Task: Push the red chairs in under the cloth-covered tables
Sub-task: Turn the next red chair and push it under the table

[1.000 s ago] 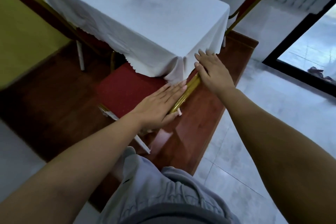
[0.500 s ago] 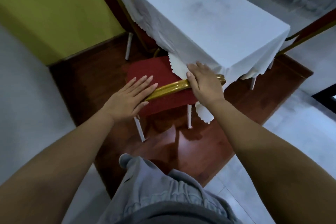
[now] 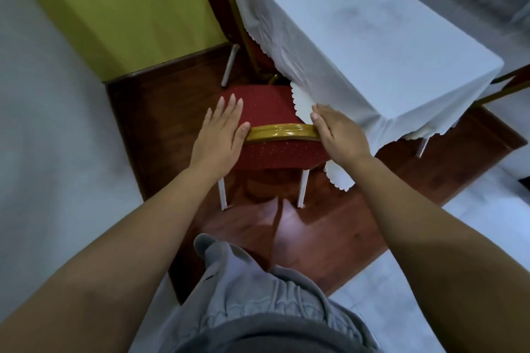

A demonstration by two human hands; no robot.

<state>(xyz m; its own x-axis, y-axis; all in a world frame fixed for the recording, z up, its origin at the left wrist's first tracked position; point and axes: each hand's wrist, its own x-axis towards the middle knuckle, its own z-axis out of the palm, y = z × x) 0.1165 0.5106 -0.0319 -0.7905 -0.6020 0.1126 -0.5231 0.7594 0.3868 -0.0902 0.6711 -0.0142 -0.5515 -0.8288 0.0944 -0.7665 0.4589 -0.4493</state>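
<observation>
Left hand (image 3: 220,135) flat, fingers spread, on chair (image 3: 266,106) back; right hand (image 3: 339,135) curled over rail's 3 o'clock end, beside surface (image 3: 372,37).

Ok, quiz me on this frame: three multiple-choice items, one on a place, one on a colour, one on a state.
1. Where is the right hand?
A. flat on the table top
B. on the right end of the gold top rail of the near chair
C. on a chair leg

2. What colour is the tablecloth?
A. white
B. red
C. green

3. How is the left hand placed?
A. fist closed round a chair leg
B. hanging clear of the chair
C. open, fingers spread, thumb against the left end of the rail

Answers:
1 B, the fingers curl over the rail's right end beside the cloth's scalloped hem.
2 A, the cloth is white against the red seat.
3 C, the palm lies flat with the fingers pointing toward the table.
</observation>
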